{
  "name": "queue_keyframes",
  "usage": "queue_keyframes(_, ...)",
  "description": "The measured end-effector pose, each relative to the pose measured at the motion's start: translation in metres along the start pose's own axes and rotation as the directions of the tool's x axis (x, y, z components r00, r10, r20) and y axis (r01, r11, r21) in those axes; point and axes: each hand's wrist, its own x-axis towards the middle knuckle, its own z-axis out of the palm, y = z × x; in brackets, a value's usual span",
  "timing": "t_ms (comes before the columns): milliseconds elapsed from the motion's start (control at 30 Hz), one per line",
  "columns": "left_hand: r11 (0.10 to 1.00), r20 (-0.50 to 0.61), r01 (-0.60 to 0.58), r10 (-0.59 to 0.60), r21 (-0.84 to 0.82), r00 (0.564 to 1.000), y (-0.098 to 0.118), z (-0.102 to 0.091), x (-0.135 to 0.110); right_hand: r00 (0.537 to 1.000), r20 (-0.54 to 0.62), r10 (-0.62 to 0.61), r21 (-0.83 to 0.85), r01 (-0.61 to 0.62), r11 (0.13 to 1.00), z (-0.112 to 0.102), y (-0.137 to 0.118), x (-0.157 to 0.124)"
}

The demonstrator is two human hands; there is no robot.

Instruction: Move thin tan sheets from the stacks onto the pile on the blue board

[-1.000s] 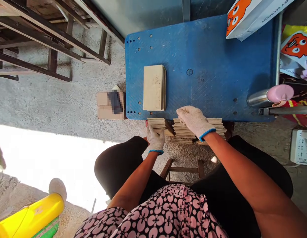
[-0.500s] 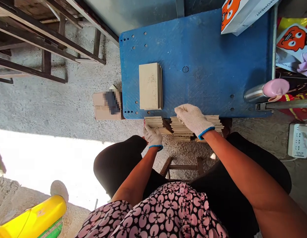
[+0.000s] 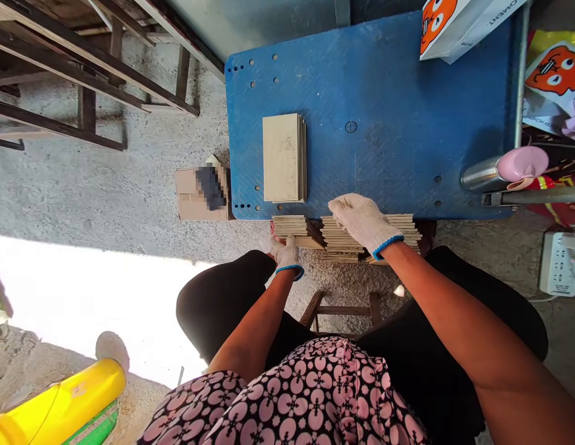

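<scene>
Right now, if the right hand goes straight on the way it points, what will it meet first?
The right hand points up-left over the blue board, so it would probably meet the stack of pale tiles first; depth is unclear.

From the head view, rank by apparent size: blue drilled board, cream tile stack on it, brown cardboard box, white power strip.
Blue drilled plastic board
Cream rectangular tile stack and brown cardboard box: too alike to rank, box partly hidden
White power strip
</scene>
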Motion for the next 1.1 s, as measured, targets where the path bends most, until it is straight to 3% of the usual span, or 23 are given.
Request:
queue_keyframes(133, 0.993, 0.007, 0.093, -0.093, -0.075, 0.996, 0.004, -0.012, -0.013, 1.000, 0.005, -0.024, -0.009, 0.024, 1.000, 0.000, 0.000, 0.000)
queue_keyframes(267, 0.992, 0.011, 0.111, -0.110, -0.061, 0.994, 0.003, -0.024, -0.024, 1.000, 0.008, -0.028, -0.017, 0.028, 0.999, 0.000, 0.002, 0.000)
queue_keyframes(633, 0.969, 0.222, -0.096, 0.044, 0.230, 0.974, -0.018, -0.027, -0.030, 0.998, 0.007, -0.068, -0.046, 0.068, 0.997, -0.002, 0.005, 0.000)
queue_keyframes(867, 0.851, 0.399, -0.294, 0.111, 0.434, 0.910, -0.010, -0.055, -0.038, 0.997, 0.009, -0.071, -0.107, 0.072, 0.992, -0.001, 0.003, -0.002)
queue_keyframes(1100, 0.733, 0.486, -0.397, 0.103, 0.552, 0.868, -0.007, -0.057, -0.042, 0.997, 0.073, -0.037, -0.326, 0.059, 0.943, 0.004, 0.001, -0.005)
